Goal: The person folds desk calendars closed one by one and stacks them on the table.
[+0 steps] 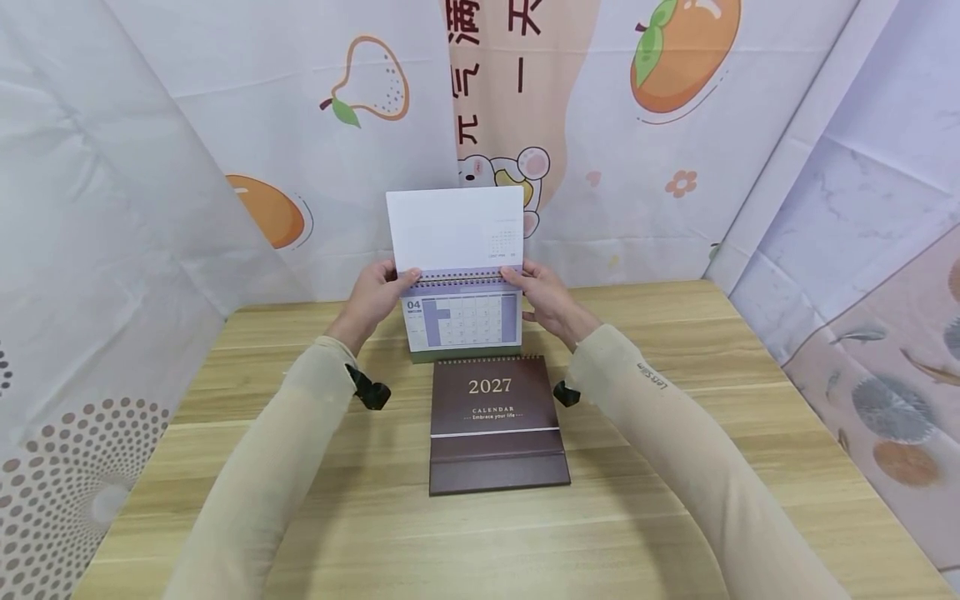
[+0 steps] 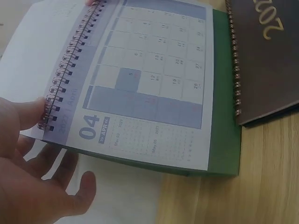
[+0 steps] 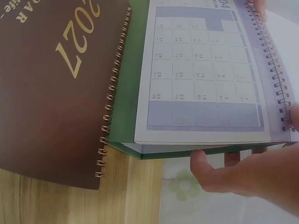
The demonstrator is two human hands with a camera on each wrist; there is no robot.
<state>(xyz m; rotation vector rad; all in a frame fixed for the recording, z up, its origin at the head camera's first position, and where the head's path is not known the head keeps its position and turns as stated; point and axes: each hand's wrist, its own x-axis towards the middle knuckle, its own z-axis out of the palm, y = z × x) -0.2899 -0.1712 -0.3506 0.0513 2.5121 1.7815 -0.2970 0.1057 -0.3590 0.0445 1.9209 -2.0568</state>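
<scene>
A green-backed desk calendar (image 1: 468, 323) stands behind a brown one, showing its April page marked 04. Above its spiral binding (image 2: 63, 74), a mostly white leaf (image 1: 450, 227) is raised upright. My left hand (image 1: 371, 298) grips the left end of the binding, thumb in front and fingers behind. At the other end, my right hand (image 1: 553, 302) pinches the top corner, its thumb by the coils and its other fingers behind the calendar. Nearer to me lies the brown desk calendar (image 1: 491, 400), printed 2027 in gold, its coils facing the green one's base (image 3: 126, 79).
The wooden table (image 1: 337, 500) reaches back to a white curtain (image 1: 285, 100) printed with fruit and a cartoon animal. More patterned cloth (image 1: 885, 350) hangs along the right side, and dotted cloth (image 1: 82, 467) borders the left.
</scene>
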